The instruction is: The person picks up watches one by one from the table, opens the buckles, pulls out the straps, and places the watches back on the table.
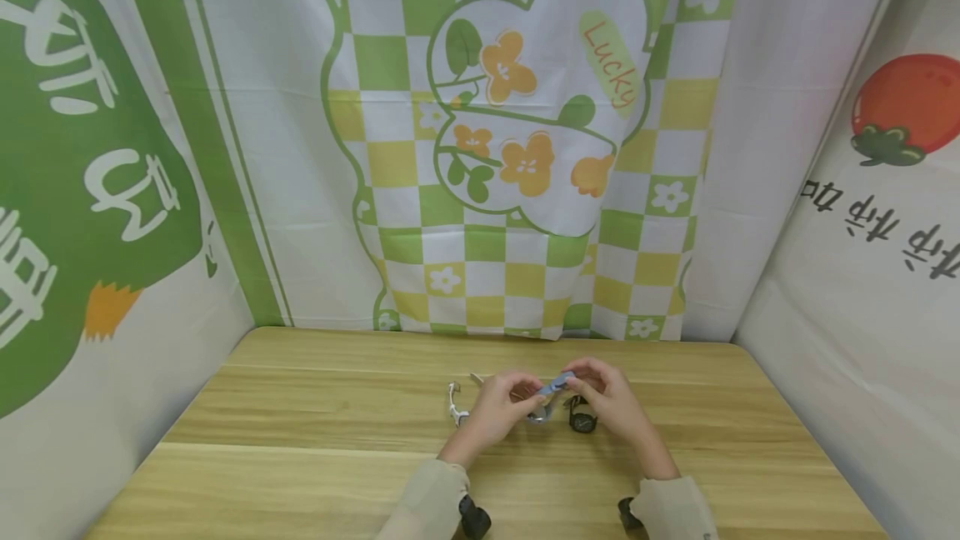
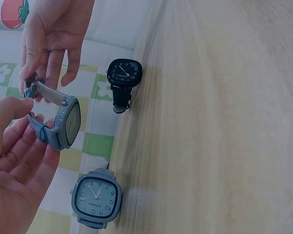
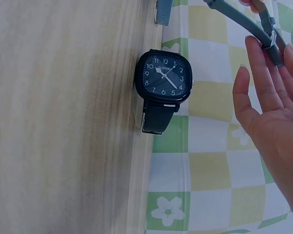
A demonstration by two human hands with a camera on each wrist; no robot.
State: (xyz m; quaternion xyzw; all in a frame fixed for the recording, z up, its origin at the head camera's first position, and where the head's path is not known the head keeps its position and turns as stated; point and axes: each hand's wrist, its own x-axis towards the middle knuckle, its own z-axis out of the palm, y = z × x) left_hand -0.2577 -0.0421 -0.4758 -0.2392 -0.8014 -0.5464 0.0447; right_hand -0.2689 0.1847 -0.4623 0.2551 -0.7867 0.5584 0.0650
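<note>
Between both hands hangs a blue-grey wristwatch (image 2: 68, 124), its strap in a loop and its square case tilted toward the left wrist camera. My left hand (image 1: 501, 407) pinches one part of the strap between thumb and fingers. At the buckle (image 3: 271, 41), my right hand (image 1: 611, 402) grips the strap, its little finger held apart. Close by the right hand, a black square-faced wristwatch (image 3: 163, 78) stands on the table with its strap fastened. Near the left hand, the left wrist view has another grey-blue wristwatch (image 2: 96, 197) lying face toward the camera.
Left of the left hand lies a white-strapped wristwatch (image 1: 454, 407), partly covered by the hand in the head view. A strap end (image 3: 163, 12) shows at the right wrist view's top edge. The wooden table (image 1: 300, 407) meets a checkered curtain (image 1: 487, 273) at the back.
</note>
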